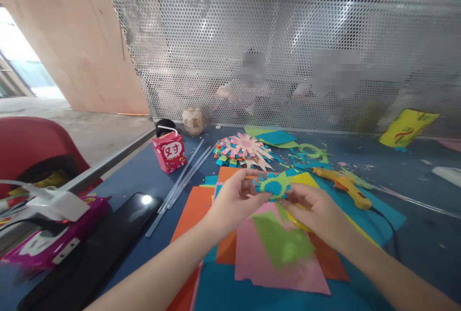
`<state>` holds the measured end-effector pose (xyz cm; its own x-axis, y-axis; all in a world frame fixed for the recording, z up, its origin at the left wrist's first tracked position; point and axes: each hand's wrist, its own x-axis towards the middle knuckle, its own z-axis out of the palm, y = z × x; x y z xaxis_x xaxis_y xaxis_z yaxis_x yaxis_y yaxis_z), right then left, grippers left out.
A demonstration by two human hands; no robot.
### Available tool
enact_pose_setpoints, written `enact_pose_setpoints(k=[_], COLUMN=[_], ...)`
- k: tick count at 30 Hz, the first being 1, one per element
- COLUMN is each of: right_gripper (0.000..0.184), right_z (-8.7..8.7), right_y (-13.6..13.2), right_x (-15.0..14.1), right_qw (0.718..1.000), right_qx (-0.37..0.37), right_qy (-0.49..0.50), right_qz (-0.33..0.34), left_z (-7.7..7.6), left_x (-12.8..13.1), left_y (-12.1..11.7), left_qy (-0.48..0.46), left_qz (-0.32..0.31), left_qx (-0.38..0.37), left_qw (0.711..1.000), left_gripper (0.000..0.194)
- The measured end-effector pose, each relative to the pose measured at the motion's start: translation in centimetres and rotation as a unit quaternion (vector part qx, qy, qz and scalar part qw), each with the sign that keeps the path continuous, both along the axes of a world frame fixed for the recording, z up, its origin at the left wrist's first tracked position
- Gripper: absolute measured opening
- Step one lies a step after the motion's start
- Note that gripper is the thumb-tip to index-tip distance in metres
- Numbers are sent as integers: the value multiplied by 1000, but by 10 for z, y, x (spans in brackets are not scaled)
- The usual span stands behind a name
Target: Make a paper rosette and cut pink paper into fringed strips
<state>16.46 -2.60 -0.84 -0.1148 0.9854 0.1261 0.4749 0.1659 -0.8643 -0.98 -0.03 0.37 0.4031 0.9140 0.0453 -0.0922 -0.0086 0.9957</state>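
Note:
My left hand (pixel 239 195) pinches the left edge of a blue and green paper rosette (pixel 271 187) with a fringed rim. The fingers of my right hand (pixel 309 205) close on its lower right side. Under my right palm a yellow curved edge (pixel 298 218) shows, mostly hidden; I cannot tell what it is. Below both hands lie a torn green paper piece (pixel 284 241) and a pink sheet (pixel 252 263), over orange (pixel 190 210) and blue sheets (pixel 223 287). Beyond them is a pile of fringed paper flowers (pixel 245 147) in pink, orange and blue.
A yellow glue gun (pixel 344 186) with a cord lies at right. Clear glue sticks (pixel 183 181), a red drink box (pixel 169 151) and a black phone (pixel 90 248) are at left. A perforated metal screen (pixel 288 27) stands behind, with a jar (pixel 193 121) near it and a yellow packet (pixel 408 128) at right.

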Motion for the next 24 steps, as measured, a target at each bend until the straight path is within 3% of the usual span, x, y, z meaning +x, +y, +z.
enact_pose_setpoints(k=[5,12,24], right_gripper=[15,11,7], right_z=[2,9,7], right_y=[-4,-6,-3], right_x=[-5,-5,-4], right_qw=[999,992,991], right_qx=[19,85,77], right_qy=[-38,-96,-109], right_qz=[-3,-5,5], left_z=[-1,-12,-11], left_x=[1,-2,-4], left_y=[3,11,15], left_qy=[-23,-7,-4], left_qz=[43,50,85], left_qx=[-19,2,22], left_qw=[999,999,996], left_gripper=[26,35,35])
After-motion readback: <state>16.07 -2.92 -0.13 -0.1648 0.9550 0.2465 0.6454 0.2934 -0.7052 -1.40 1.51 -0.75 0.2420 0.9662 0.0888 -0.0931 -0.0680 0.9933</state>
